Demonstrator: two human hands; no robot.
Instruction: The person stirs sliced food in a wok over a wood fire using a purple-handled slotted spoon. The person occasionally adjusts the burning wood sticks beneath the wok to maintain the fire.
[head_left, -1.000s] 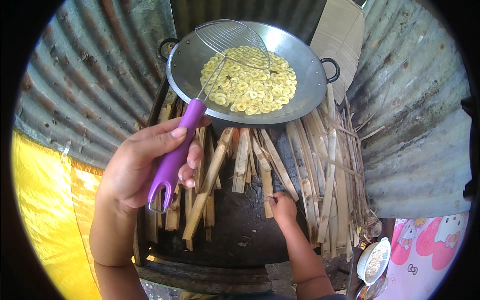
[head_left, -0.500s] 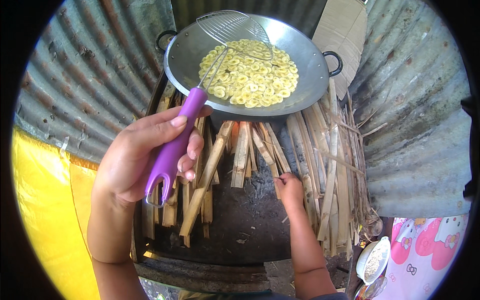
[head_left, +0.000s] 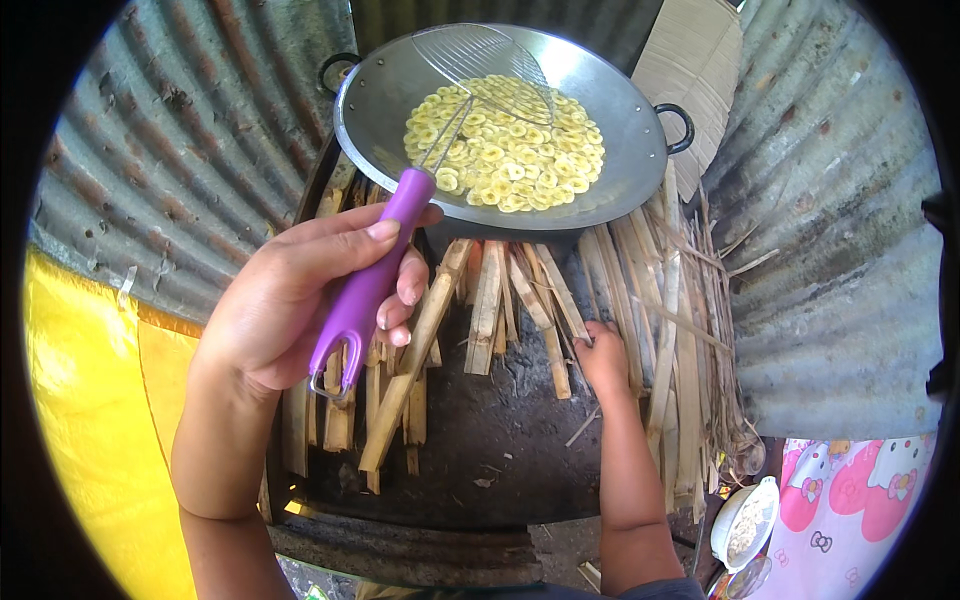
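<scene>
My left hand [head_left: 320, 285] is wrapped round the purple handle of a wire skimmer [head_left: 372, 270]. The skimmer's round wire head slants over the far left part of a wide metal wok [head_left: 625, 175]. Many thin yellow banana slices [head_left: 510, 150] lie spread in the middle of the wok. Below its front rim, my right hand [head_left: 603, 358] pinches the near end of a thin stick of firewood [head_left: 562, 290], which slants up toward the fire under the wok. An orange glow [head_left: 474, 262] shows between the sticks there.
More split firewood lies left [head_left: 410, 400] and right [head_left: 625, 290] of the fire. Corrugated metal sheets [head_left: 190, 130] wall both sides, with cardboard [head_left: 690, 80] behind the wok's right handle. A yellow sheet [head_left: 90, 400] hangs at left; a white bowl [head_left: 748, 520] stands lower right.
My right hand has shifted right, off one stick and onto the thin stick beside it. My left hand and the skimmer have moved slightly to the right.
</scene>
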